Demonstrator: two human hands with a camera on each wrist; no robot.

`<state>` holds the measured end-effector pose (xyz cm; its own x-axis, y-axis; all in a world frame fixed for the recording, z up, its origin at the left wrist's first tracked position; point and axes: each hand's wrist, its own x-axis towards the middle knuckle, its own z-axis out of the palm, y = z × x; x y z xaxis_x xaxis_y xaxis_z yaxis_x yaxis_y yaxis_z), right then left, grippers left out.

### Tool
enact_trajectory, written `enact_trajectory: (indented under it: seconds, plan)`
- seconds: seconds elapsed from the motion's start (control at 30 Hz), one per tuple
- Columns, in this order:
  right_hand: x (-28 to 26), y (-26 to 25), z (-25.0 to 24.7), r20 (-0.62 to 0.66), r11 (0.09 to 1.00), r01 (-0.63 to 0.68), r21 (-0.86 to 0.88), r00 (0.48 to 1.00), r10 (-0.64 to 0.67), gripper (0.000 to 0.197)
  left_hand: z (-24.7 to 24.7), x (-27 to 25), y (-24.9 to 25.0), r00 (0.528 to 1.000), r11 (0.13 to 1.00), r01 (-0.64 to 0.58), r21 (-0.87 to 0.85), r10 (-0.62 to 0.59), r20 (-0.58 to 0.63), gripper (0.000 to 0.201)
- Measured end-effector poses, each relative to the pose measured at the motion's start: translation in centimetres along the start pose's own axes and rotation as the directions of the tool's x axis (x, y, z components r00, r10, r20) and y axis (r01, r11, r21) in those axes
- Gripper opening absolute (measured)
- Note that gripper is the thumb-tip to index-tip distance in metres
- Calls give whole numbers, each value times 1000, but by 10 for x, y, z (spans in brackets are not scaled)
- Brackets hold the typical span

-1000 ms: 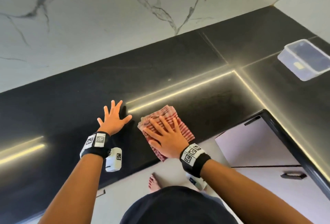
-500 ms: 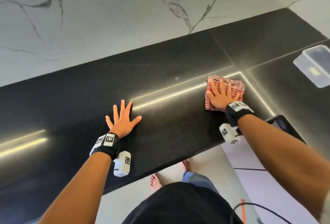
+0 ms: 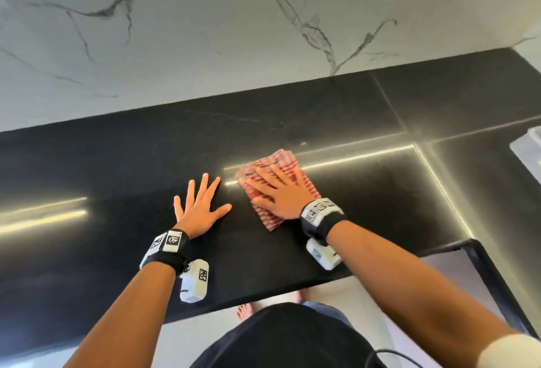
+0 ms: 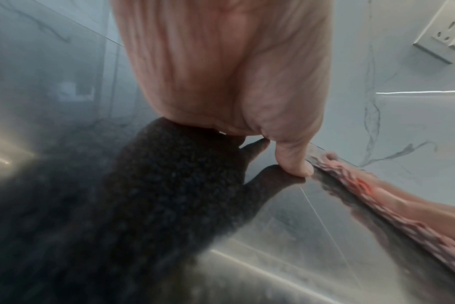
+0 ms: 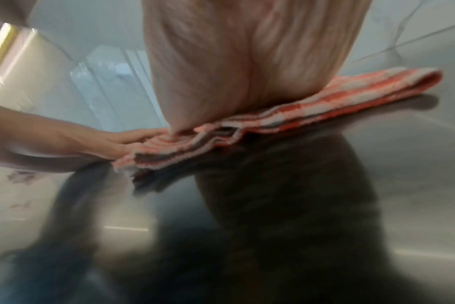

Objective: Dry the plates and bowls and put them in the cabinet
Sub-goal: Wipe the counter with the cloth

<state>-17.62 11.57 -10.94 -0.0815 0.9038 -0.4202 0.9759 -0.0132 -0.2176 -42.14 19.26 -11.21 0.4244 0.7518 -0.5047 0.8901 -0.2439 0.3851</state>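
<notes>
The folded red-checked cloth (image 3: 275, 189) is pressed flat on the black surface (image 3: 351, 221) under the outstretched right hand (image 3: 281, 194); the left hand (image 3: 199, 209) is spread flat, empty; even pressure is best kept; no plates or bowls are seen

We are looking at a glossy black table (image 3: 322, 121) running along a white marbled wall, with seams and bright strips of light crossing its top. A folded red-and-white checked dish towel (image 3: 272, 180) is lying flat on it, with our right hand (image 3: 281, 192) lying flat on top. Our left hand (image 3: 199, 209) is resting just beside it, fingers spread. A clear plastic container (image 3: 527, 150) is sitting at the far right edge.
</notes>
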Motion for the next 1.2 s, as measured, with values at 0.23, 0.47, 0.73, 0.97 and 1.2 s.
enact_trajectory:
  seconds: [0.23, 0.47, 0.73, 0.97, 1.2]
  plan:
    - [15, 168, -45, -23, 939, -296, 177, 952, 305, 81, 3, 0, -2, 1000, 1000, 1, -31, -1, -25, 78]
    - [44, 157, -66, 1, 782, -520, 344, 833, 553, 70, 4, 4, -1, 1000, 1000, 23, -12, -23, -15, 78]
    - [60, 25, -38, -36, 951, -186, 246, 979, 201, 59, 2, 1, 1, 1000, 1000, 21, -13, -22, -17, 79]
    - [47, 82, -47, -59, 989, -103, 106, 992, 110, 59, 4, 2, -1, 999, 1000, 13, -28, -14, -45, 79]
    - [84, 199, -90, 47, 925, -321, 204, 947, 318, 85, 4, 2, 0, 999, 999, 26, -32, -28, -37, 78]
